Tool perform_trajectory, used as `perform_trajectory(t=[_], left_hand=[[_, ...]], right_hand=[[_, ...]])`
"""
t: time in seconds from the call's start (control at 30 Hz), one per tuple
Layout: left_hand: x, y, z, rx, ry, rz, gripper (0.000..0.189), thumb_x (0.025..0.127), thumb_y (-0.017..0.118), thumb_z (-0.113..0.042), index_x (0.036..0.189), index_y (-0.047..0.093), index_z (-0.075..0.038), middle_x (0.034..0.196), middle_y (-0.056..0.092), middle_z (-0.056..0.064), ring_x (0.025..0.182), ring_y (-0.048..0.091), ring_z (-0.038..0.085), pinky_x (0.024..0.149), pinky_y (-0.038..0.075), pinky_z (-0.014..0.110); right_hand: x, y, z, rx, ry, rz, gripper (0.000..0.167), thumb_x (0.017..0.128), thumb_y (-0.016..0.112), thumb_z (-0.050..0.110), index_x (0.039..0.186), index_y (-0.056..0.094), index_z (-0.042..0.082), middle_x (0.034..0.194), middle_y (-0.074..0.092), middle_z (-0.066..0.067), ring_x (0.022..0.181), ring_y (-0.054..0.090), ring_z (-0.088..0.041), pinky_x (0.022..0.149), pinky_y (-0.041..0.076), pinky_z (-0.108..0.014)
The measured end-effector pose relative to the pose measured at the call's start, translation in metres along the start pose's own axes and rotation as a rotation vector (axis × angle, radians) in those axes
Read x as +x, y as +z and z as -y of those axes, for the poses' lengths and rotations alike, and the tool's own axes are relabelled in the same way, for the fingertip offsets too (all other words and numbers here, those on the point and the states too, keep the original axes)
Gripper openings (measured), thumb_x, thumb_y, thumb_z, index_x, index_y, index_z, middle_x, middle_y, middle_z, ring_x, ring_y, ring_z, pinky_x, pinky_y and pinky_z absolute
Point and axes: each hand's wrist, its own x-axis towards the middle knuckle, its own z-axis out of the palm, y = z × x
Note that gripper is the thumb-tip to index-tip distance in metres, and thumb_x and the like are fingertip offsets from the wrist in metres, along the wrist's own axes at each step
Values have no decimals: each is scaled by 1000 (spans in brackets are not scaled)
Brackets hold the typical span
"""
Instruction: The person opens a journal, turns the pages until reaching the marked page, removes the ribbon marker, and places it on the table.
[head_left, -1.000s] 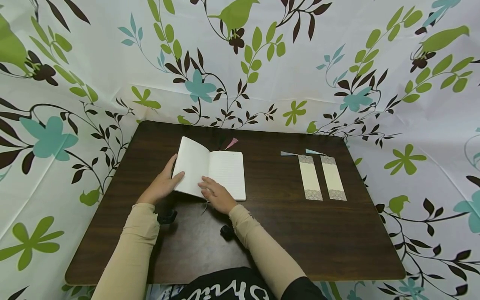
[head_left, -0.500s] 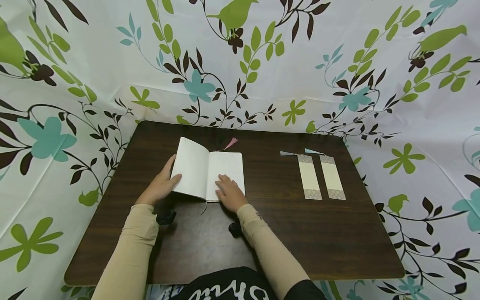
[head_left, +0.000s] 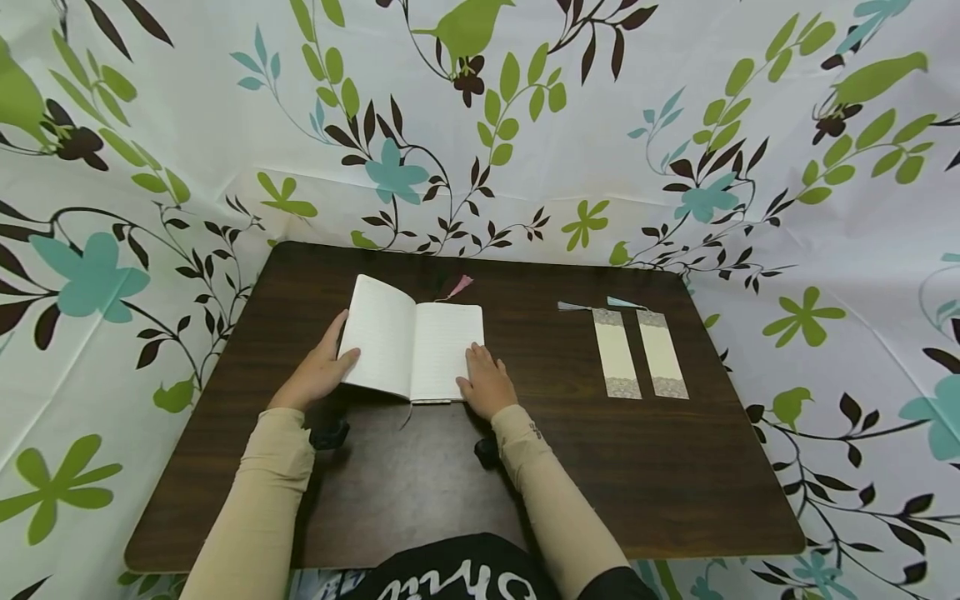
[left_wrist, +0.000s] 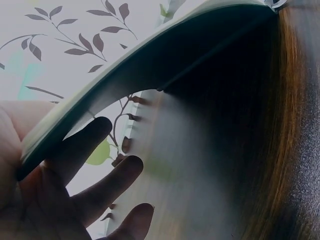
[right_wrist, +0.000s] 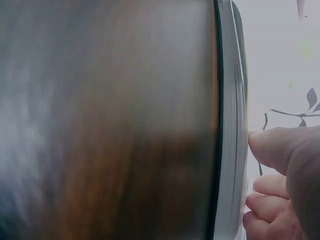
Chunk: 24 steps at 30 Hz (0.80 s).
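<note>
An open notebook [head_left: 451, 354] with blank-looking pages lies on the dark table; its left side is raised off the wood. My left hand [head_left: 317, 368] grips that raised side, thumb on the page and fingers behind the dark cover [left_wrist: 150, 65]. My right hand [head_left: 491, 382] rests at the lower right edge of the right page, where the thumb [right_wrist: 272, 147] touches the page in the right wrist view. A pink tassel [head_left: 461, 286] sticks out past the notebook's top, and a thin ribbon [head_left: 407, 416] hangs from its bottom.
To the right, two cream bookmarks lie side by side: one with a grey-blue tassel [head_left: 618, 354], the other with a light blue tassel [head_left: 663, 354]. A cloth with leaves and birds [head_left: 480, 125] hangs behind the table [head_left: 637, 483].
My right hand has slid rightward over the right page, from near the middle fold to the outer edge. The left hand has kept its hold on the raised side.
</note>
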Motion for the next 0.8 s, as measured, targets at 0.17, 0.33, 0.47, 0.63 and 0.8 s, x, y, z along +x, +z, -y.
perform_trajectory(t=[0.17, 0.33, 0.47, 0.63, 0.8], left_hand=[[-2, -1, -2, 7, -1, 2, 80, 108, 48, -26, 164, -10, -21, 165, 9, 31, 145, 22, 56, 111, 22, 71], [-2, 0, -2, 18, 5, 2, 79, 108, 47, -26, 164, -10, -21, 164, 10, 31, 144, 23, 56, 111, 23, 71], [-3, 0, -3, 20, 9, 2, 79, 109, 46, -25, 163, -11, -21, 165, 9, 31, 145, 22, 56, 111, 22, 71], [-3, -1, -4, 20, 10, 0, 79, 109, 46, -24, 163, -11, -20, 165, 8, 31, 145, 21, 56, 111, 21, 71], [-2, 0, -4, 18, 9, -2, 79, 108, 46, -24, 163, -10, -19, 165, 8, 30, 145, 22, 55, 111, 22, 70]], right_hand=[[3, 3, -2, -15, -9, 16, 65, 107, 52, 35, 158, 31, 1, 167, 24, -13, 154, 19, -28, 121, 16, -56], [4, 4, 2, -60, -12, 11, 59, 107, 50, 33, 155, 37, 1, 165, 26, -15, 154, 19, -29, 121, 10, -58], [4, 4, 7, -48, -5, 0, 57, 107, 50, 31, 155, 38, 1, 165, 27, -15, 154, 21, -28, 122, 10, -56], [5, 3, 15, 30, 3, -5, 63, 109, 45, 40, 156, 35, -1, 163, 29, -19, 153, 22, -30, 122, 7, -55], [6, 2, 26, 110, 7, -53, 71, 107, 46, 48, 156, 34, 0, 161, 34, -21, 152, 22, -39, 119, 2, -64]])
